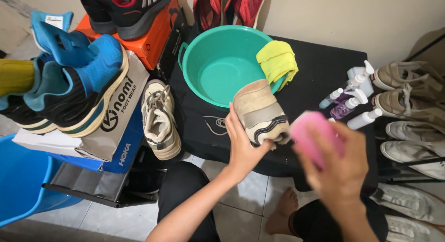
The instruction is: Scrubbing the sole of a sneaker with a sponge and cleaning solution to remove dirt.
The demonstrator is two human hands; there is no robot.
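A beige shoe is gripped by the left hand over the black table, sole up, long axis running away from the person toward the basin. A pink brush is clasped in the right hand.

This looks like a room in a home used for cleaning shoes. The floor is pale tile and the wall plain and light. Shoes crowd it: blue trainers on stacked shoe boxes, pale pairs on a rack at the right. A low black surface carries a teal wash basin, a yellow cloth and several spray bottles. The person sits barefoot.
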